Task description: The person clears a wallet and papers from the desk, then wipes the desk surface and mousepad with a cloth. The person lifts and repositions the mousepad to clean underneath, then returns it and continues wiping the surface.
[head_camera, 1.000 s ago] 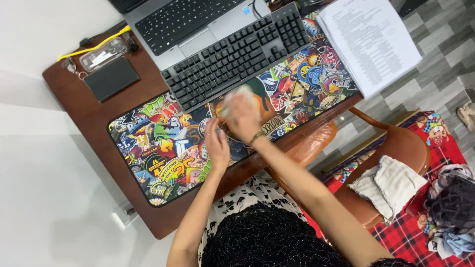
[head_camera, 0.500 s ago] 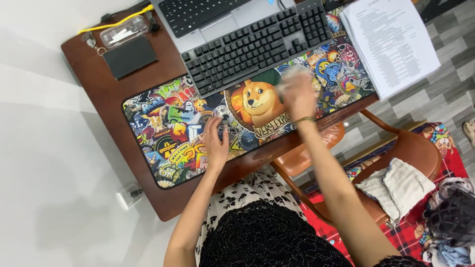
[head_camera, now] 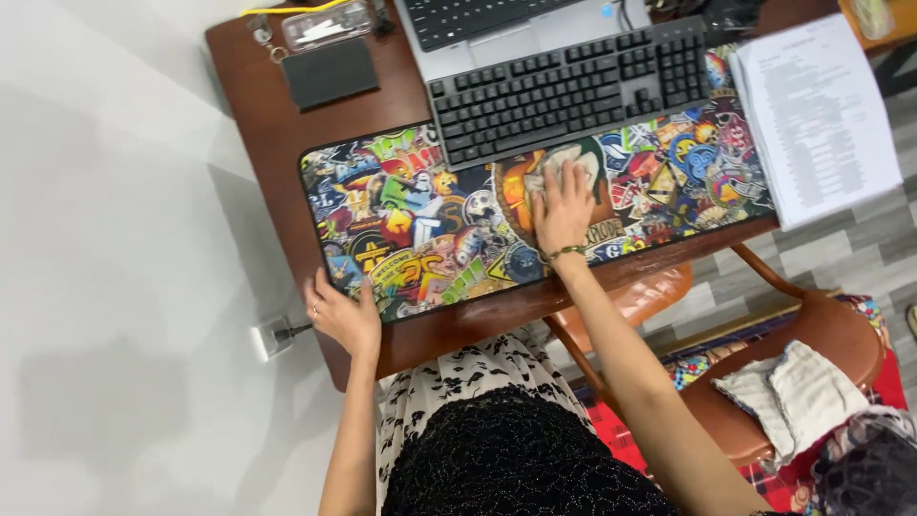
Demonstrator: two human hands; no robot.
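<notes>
The right hand (head_camera: 564, 205) lies flat, fingers spread, pressing a pale crumpled cloth (head_camera: 559, 161) onto the desk mat (head_camera: 420, 225) just in front of the keyboard (head_camera: 573, 91); the palm-down press looks suited to rubbing the mat's surface, and only the cloth's far edge shows past the fingertips. The left hand (head_camera: 342, 315) is curled over the mat's near left corner, thumb on top and fingers wrapped under the edge, which I judge steadies the mat against sliding. The mat is a long, thin rectangle with rounded corners, printed all over with bright cartoon stickers, and it covers most of the near half of the desk (head_camera: 258, 115), a reddish-brown, glossy wooden top. The keyboard is black, with raised keys, and sits along the mat's far edge, partly over a grey laptop (head_camera: 497, 29). At the desk's far left corner lie a flat, dark, matte wallet-like case (head_camera: 330, 72) and a clear plastic pouch (head_camera: 325, 24). At the right edge a stack of white printed papers (head_camera: 817, 115) overhangs the desk. A wooden chair (head_camera: 812, 354) beside the person holds folded, off-white ribbed towels (head_camera: 793, 397).
</notes>
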